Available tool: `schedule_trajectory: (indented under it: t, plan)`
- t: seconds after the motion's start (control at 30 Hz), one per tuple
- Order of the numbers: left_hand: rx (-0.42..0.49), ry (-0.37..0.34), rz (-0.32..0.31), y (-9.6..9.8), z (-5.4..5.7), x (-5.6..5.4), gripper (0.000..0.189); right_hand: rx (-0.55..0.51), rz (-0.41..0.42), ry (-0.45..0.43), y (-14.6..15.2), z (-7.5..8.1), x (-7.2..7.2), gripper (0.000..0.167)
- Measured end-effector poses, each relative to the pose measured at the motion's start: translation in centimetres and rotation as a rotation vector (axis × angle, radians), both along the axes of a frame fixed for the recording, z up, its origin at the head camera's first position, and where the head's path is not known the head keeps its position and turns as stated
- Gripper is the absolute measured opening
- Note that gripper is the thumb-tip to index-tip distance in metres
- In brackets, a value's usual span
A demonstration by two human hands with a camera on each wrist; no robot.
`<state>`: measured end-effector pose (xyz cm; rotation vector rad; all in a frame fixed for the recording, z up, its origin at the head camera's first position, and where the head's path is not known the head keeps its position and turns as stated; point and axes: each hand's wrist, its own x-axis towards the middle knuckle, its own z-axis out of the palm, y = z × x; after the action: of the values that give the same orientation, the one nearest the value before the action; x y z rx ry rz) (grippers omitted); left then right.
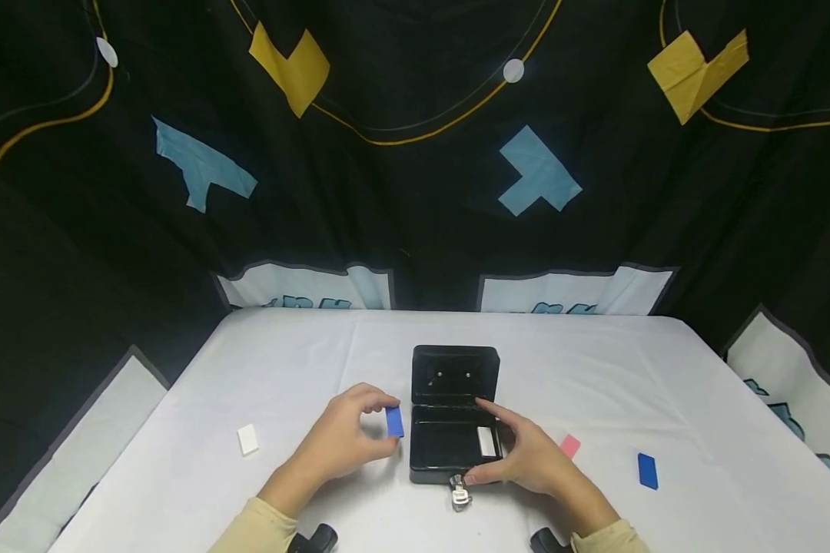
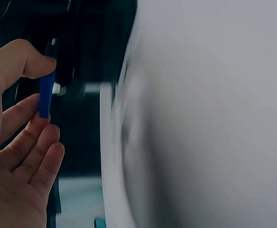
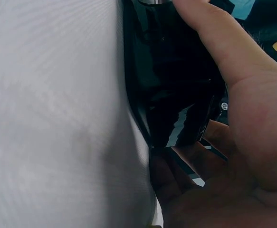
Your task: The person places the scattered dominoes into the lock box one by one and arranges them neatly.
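A small black metal box (image 1: 434, 445) stands on the white table with its lid (image 1: 456, 374) raised toward the back. Inside it, at the right, lies a white rectangular block (image 1: 486, 442). A silver key lock (image 1: 459, 494) shows at the front of the box. Just left of the box, my left hand (image 1: 346, 434) pinches a blue rectangular block (image 2: 46, 94) between thumb and fingertips. My right hand (image 1: 536, 457) grips the box at its right side, the thumb by the lock at the front and the fingers reaching back along the wall (image 3: 176, 128).
Another white block (image 1: 247, 439) lies at the left of the table. Right of my right hand are a pink block (image 1: 570, 445), partly hidden by that hand, and a second blue block (image 1: 647, 471). A dark curtain (image 1: 415, 223) hangs behind the table (image 1: 304, 346).
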<state>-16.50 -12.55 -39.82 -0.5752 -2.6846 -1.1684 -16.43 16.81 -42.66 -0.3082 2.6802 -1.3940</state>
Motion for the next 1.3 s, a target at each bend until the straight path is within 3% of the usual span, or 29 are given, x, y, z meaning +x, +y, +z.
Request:
schedule_trajectory:
  t: [0.2, 0.43, 0.7, 1.3]
  plan:
    - [-0.024, -0.014, -0.088, 3.3, -0.4, -0.4, 0.044, -0.003, 0.005, -0.002, 0.0, 0.0, 0.0, 0.113]
    - [-0.087, 0.008, -0.106, 5.7, -0.8, -1.1, 0.045, 0.008, 0.039, 0.028, -0.1, 0.3, 0.2, 0.111]
    - [-0.208, -0.01, -0.178, 8.0, -1.0, -1.8, 0.044, -0.004, 0.048, 0.015, 0.1, 0.4, 0.1, 0.11]
    - [-0.363, -0.045, -0.128, 10.0, -1.1, -1.6, 0.042, -0.014, 0.05, 0.013, 0.2, 0.2, 0.1, 0.109]
